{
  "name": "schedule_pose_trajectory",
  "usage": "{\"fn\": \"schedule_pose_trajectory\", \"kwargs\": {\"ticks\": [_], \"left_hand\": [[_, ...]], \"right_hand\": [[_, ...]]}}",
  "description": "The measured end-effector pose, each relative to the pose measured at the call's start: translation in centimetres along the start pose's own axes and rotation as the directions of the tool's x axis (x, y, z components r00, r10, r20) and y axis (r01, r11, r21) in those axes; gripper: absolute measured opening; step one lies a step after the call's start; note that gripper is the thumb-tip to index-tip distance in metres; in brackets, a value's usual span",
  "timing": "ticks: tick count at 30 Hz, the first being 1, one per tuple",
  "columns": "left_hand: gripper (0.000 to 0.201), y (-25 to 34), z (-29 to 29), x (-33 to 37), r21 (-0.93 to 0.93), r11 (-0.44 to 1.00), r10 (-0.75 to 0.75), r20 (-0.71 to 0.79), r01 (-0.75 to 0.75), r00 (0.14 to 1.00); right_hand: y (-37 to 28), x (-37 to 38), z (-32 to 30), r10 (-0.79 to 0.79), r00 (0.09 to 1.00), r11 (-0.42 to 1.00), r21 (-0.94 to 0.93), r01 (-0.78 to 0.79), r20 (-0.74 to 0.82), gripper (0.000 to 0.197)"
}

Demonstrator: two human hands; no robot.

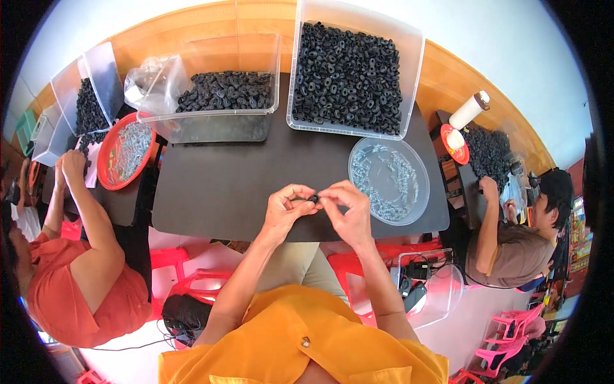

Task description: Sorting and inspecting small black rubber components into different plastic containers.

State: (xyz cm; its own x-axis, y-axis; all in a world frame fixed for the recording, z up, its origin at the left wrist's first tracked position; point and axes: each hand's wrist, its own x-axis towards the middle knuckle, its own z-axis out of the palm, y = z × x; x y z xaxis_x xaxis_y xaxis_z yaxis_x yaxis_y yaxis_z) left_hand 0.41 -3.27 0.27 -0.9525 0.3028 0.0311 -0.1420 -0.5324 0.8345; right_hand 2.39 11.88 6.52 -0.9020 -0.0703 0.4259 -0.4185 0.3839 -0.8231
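Over the near edge of the dark table [217,185], my left hand [287,210] pinches a small black part [313,198], probably one of the ring-like plastic pieces. My right hand [347,208] meets it from the other side, thumb and fingertips pressed together at the part. Whatever the right fingertips hold is too small to make out. Just right of my right hand lies a round clear tray [414,216] of small shiny metal springs [391,206]. Beyond my hands stands a large clear bin [409,118] full of black oval ring-like pieces [348,77].
A second clear bin [211,131] of dark pieces stands at the far left beside a plastic bag [153,80]. An orange-red basin [109,182] holds metal bits. Co-workers sit left [83,288] and right [515,253]. A clear box [441,307] with cables is by my right forearm.
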Motion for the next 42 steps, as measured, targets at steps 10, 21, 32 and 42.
{"fn": "schedule_pose_trajectory", "kwargs": {"ticks": [10,21,32,42], "left_hand": [[0.017,-0.1,-0.8,-1.0,0.031,0.999,0.008,0.016,-0.009,1.000],[0.017,-0.2,-1.0,-0.8,-0.003,1.000,0.028,-0.002,-0.028,1.000],[0.018,-0.2,-1.1,-1.0,0.001,1.000,0.017,0.007,-0.017,1.000],[0.017,-0.3,-1.0,-0.8,0.007,1.000,0.009,0.006,-0.009,1.000]], "right_hand": [[6.4,11.9,-3.0,-0.244,0.966,0.755,-0.641,0.137,-0.081,0.010],[9.4,15.4,-0.3,-0.036,0.996,0.515,-0.853,0.089,0.082,0.019],[9.1,14.9,-2.0,-0.046,0.998,0.703,-0.709,0.057,0.035,0.012],[9.1,15.3,-0.6,-0.023,0.994,0.591,-0.800,0.099,0.106,0.018]]}}
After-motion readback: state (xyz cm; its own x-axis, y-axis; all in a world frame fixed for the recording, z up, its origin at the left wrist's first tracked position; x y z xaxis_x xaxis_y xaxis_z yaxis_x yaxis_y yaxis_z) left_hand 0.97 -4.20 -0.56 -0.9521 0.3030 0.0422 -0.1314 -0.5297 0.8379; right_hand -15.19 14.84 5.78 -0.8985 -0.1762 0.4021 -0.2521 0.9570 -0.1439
